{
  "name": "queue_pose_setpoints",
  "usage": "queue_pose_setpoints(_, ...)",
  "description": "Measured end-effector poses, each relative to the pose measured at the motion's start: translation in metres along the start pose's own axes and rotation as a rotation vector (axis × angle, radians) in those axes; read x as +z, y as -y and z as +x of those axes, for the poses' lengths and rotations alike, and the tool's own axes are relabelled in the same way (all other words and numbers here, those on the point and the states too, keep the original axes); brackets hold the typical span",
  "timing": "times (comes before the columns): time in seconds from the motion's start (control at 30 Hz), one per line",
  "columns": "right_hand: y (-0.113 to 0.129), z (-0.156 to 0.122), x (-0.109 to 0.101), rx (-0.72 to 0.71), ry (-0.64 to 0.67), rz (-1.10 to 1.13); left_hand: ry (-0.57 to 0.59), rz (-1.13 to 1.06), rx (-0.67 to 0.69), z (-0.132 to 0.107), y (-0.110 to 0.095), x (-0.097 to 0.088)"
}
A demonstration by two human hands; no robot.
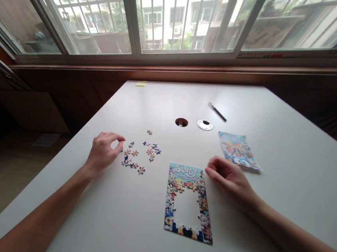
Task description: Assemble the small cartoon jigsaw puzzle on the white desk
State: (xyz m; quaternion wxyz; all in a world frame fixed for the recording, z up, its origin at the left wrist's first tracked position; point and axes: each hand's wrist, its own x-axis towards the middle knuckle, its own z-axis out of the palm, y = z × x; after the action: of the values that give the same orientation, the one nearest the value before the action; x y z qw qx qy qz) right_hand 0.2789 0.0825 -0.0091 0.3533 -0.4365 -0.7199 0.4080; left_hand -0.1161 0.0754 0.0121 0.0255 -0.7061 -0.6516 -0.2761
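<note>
A colourful jigsaw puzzle [189,202] lies flat on the white table [274,153], its border filled and a white gap in the middle. Several loose puzzle pieces [139,155] are scattered to its left. My left hand [103,151] rests at the left edge of those pieces, thumb and forefinger pinched together; whether a piece is between them is too small to tell. My right hand [230,180] lies on the table just right of the puzzle's top corner, fingers curled loosely inward, nothing visible in it.
A printed picture card [238,150] lies beyond my right hand. Farther back are a black pen [217,111], a round cable hole [181,122] with its white cover ring [204,124] beside it, and a yellow note [140,84]. The table's left edge drops to the floor.
</note>
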Motion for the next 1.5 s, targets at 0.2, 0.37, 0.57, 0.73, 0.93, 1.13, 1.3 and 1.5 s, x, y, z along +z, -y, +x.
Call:
queue_pose_setpoints(0.2, -0.001, 0.0, 0.0, -0.004, 0.01, -0.001, 0.155, 0.031, -0.001, -0.005, 0.0, 0.012)
queue_pose_setpoints(0.37, -0.002, -0.001, 0.0, 0.001, 0.015, 0.013, 0.165, 0.026, 0.041, -0.006, -0.001, 0.013)
queue_pose_setpoints(0.57, 0.0, -0.001, 0.0, 0.006, 0.015, 0.025, 0.13, 0.01, 0.043, -0.005, -0.001, 0.01)
queue_pose_setpoints(0.73, 0.0, -0.001, 0.0, 0.006, 0.012, 0.021, 0.116, 0.001, 0.088, -0.006, -0.001, 0.009)
queue_pose_setpoints(0.93, -0.001, 0.0, 0.0, 0.002, 0.013, 0.006, 0.104, 0.009, 0.062, -0.006, -0.002, 0.008)
queue_pose_setpoints(1.13, -0.001, -0.001, 0.0, -0.001, 0.01, 0.008, 0.108, 0.024, 0.087, -0.006, -0.004, 0.005)
queue_pose_setpoints(1.3, -0.001, -0.001, 0.0, 0.0, 0.012, 0.008, 0.036, 0.078, 0.006, -0.003, 0.004, 0.0)
queue_pose_setpoints(1.5, 0.0, -0.001, 0.0, 0.005, 0.006, 0.018, 0.112, 0.069, 0.021, -0.005, 0.003, 0.007)
